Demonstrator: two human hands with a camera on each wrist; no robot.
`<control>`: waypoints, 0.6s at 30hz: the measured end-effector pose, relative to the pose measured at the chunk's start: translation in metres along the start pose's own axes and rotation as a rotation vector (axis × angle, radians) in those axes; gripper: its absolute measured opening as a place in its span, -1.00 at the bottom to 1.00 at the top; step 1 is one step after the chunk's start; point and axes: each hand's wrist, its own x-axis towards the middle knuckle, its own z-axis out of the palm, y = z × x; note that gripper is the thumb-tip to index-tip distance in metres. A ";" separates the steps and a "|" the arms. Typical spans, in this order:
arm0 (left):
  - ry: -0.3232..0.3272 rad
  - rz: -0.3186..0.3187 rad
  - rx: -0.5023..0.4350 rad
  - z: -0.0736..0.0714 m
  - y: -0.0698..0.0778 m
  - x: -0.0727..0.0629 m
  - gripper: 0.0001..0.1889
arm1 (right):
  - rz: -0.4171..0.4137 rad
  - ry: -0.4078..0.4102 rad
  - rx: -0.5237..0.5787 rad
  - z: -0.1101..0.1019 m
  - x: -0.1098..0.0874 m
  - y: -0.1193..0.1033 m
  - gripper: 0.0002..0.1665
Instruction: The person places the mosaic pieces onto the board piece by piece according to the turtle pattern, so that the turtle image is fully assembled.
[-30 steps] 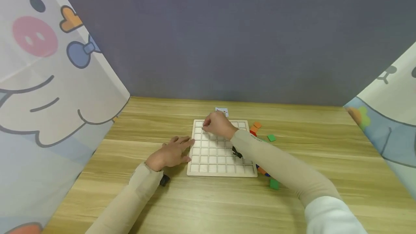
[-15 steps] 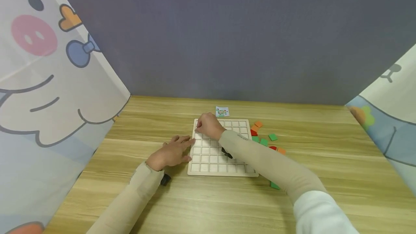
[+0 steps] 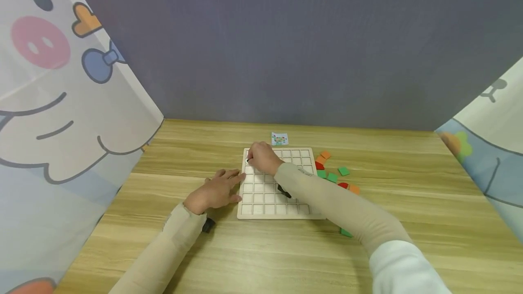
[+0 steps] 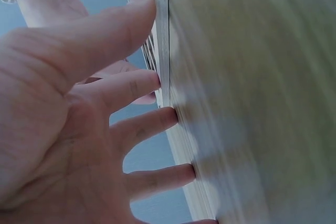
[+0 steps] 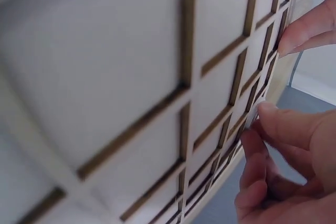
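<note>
The left hand (image 3: 218,191) is resting, fingers spread, against the left edge of the grid board (image 3: 263,198) on the table (image 3: 261,253); the right hand (image 3: 264,158) is curling over its far-left squares (whether it is pinching anything, one cannot tell).

Behind the wooden table (image 3: 412,180) stands a grey wall (image 3: 265,49). Left of the table is a white sheet (image 3: 102,117) printed with a pink snout (image 3: 41,42) and blue bow (image 3: 102,63); right of it, another printed sheet (image 3: 506,171), cut off, possibly shows an animal above a flower (image 3: 461,144).
</note>
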 end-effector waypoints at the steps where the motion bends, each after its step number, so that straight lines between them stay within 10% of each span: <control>1: 0.000 0.001 -0.003 0.000 0.001 0.000 -0.26 | 0.002 -0.010 0.003 -0.001 -0.001 0.000 -0.85; 18: 0.013 0.011 -0.040 0.000 0.002 -0.003 -0.28 | 0.065 0.068 0.014 -0.076 -0.079 0.059 -0.66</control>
